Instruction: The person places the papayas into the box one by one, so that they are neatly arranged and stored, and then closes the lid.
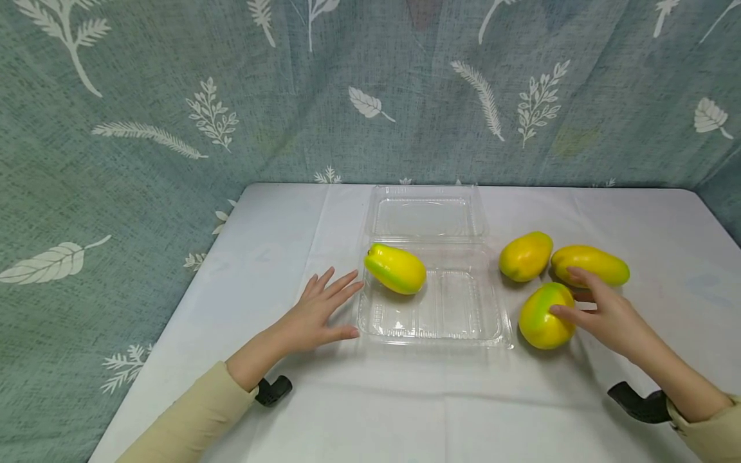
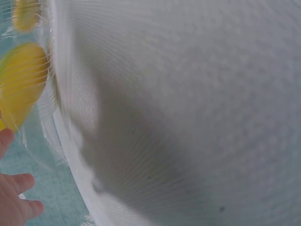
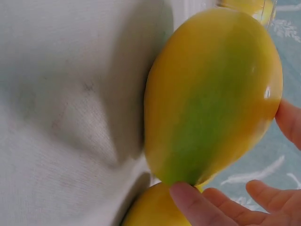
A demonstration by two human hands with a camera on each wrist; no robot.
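On the white tablecloth [image 1: 347,411], a clear container [image 1: 428,336] is lying open with one fruit [image 1: 398,270] at its left, my left hand [image 1: 317,321] just beside it, fingers spread. My right hand's [image 1: 610,315] thumb and fingers are standing apart about the nearest fruit [image 1: 543,321], right of the container. I cannot tell whether they're pinching, but I'm judging this smooth skin needs pads on opposite sides.

fruit [image 2: 23,77] cut off by left wrist view's edge, white cloth [image 2: 211,94] blurred there, left sleeve [image 1: 185,415] cropped
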